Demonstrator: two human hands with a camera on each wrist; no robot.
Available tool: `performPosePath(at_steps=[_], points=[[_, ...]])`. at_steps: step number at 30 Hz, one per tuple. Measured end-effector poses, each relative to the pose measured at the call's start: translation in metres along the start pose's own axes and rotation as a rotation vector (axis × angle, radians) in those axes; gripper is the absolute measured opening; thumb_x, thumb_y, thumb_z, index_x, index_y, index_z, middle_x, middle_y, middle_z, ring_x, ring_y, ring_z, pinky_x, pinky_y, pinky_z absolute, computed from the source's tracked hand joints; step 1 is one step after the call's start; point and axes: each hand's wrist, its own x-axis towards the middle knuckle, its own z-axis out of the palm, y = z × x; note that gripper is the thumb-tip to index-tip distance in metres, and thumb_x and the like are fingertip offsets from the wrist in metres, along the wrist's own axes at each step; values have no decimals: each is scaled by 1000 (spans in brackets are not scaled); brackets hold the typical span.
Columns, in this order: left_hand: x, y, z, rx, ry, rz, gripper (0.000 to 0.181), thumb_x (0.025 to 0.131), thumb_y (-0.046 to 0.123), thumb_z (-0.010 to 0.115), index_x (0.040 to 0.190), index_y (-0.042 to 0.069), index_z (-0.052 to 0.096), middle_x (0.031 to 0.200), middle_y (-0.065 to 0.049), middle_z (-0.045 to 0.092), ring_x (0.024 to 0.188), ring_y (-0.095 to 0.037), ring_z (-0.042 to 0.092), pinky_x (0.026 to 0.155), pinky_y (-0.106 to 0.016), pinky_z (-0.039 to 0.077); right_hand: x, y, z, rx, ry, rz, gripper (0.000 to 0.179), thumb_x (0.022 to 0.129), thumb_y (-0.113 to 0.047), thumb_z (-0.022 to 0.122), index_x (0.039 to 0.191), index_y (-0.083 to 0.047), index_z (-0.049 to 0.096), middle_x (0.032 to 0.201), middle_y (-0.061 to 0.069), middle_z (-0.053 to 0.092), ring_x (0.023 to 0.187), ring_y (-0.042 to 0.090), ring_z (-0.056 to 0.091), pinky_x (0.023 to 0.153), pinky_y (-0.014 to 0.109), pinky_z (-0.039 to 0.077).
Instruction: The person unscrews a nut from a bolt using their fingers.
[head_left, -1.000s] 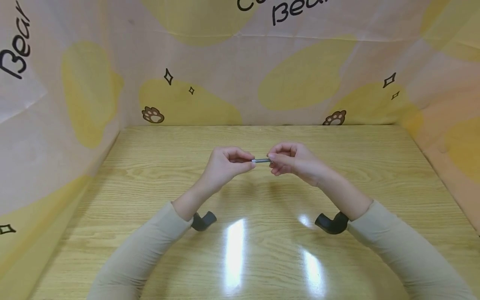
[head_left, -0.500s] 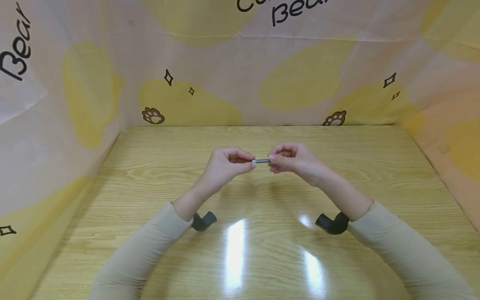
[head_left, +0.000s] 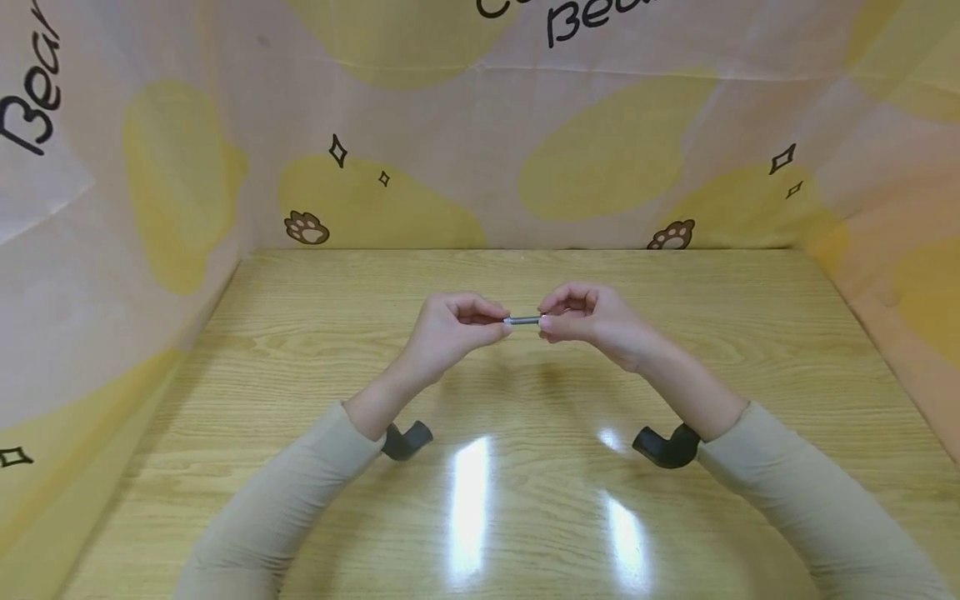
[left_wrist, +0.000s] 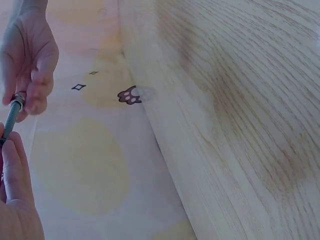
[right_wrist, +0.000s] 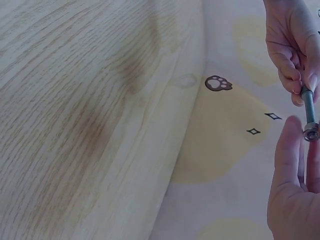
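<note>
A metal bolt (head_left: 525, 320) with a threaded shank is held level above the table, between the two hands. My left hand (head_left: 453, 325) pinches one end of it between thumb and fingers, which hide that end. On the bolt's other end sits a metal nut (right_wrist: 310, 132), seen end-on in the right wrist view. My right hand (head_left: 588, 321) has its thumb and curled fingertips about the nut, on either side of it. In the left wrist view, the nut (left_wrist: 19, 98) shows between the right hand's thumb and fingers.
Below the hands lies a wood-grain table (head_left: 517, 400) with bright reflections near its front. Patterned cloth (head_left: 480, 150) stands behind it and along both sides. A black curved piece (head_left: 408, 442) shows at the left cuff, and a similar black piece (head_left: 667, 447) at the right.
The right hand's fingers and thumb have shifted about the bolt's right end, with the thumb lower than before. The left hand and the bolt stay almost where they were.
</note>
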Motion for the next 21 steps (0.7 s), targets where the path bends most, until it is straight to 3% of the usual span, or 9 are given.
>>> performPosePath(at_steps=[5,9,14,18,21], points=[[0,-1,0,-2,-1,4,15,79,0,71,93,-5,68,93,-12,68,82,-21,67,76,-33,56,0,-1,1,-19,-7,-4,21,90,-4,59,109,2,53,91,8,61,79,17,64,79,32,54],[0,-1,0,-3,0,6,16,80,0,71,94,-6,68,93,-13,68,82,-21,67,76,-33,55,0,-2,2,-26,-8,11,18,92,-6,57,106,5,53,85,8,64,77,18,65,77,32,55],[0,-1,0,-9,3,2,15,79,-1,71,93,-6,68,94,-13,67,82,-21,67,76,-33,55,-1,-1,1,-14,-6,-11,20,90,-1,56,109,4,53,91,8,63,84,18,64,82,31,53],[-1,-1,0,-7,4,-2,16,79,0,71,94,-7,68,94,-13,67,82,-21,67,76,-33,55,0,-1,1,-3,0,11,20,95,-9,53,108,6,53,85,6,65,77,16,65,77,31,55],[-1,0,0,-8,-2,0,19,80,0,71,96,-9,67,94,-13,67,82,-20,67,76,-32,55,0,0,0,9,1,18,15,92,-5,56,103,6,55,82,6,65,75,15,64,77,31,55]])
